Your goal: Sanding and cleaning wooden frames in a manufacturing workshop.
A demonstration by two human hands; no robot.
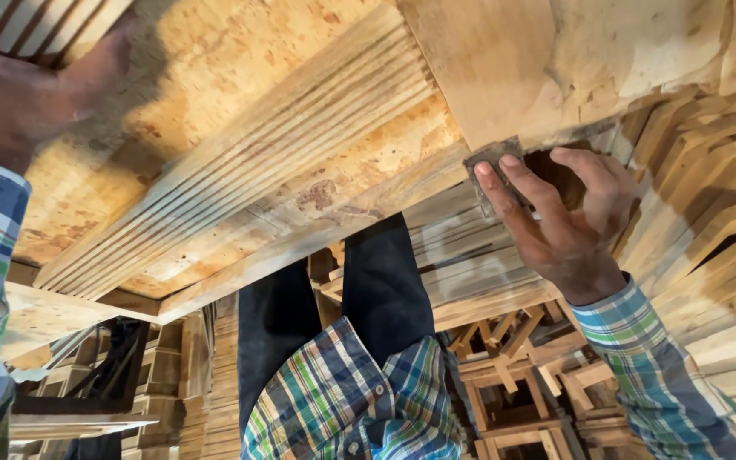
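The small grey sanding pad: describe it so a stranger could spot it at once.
Start at the big pale wooden workbench with its bundle of thin wooden slats. Follow the bench's front edge to the right hand; under its fingers sits the small grey sanding pad, the only dark grey, gritty piece among bare wood.

No packages, labels, signs or screens.

Right hand (568,226) pinned at the workbench (215,111) edge, 1 stack of wood strips (249,162) lying across the bench top between both hands, bare top either side of it, wooden frames (513,383) crowding below, stacked boards (717,213) close on the right
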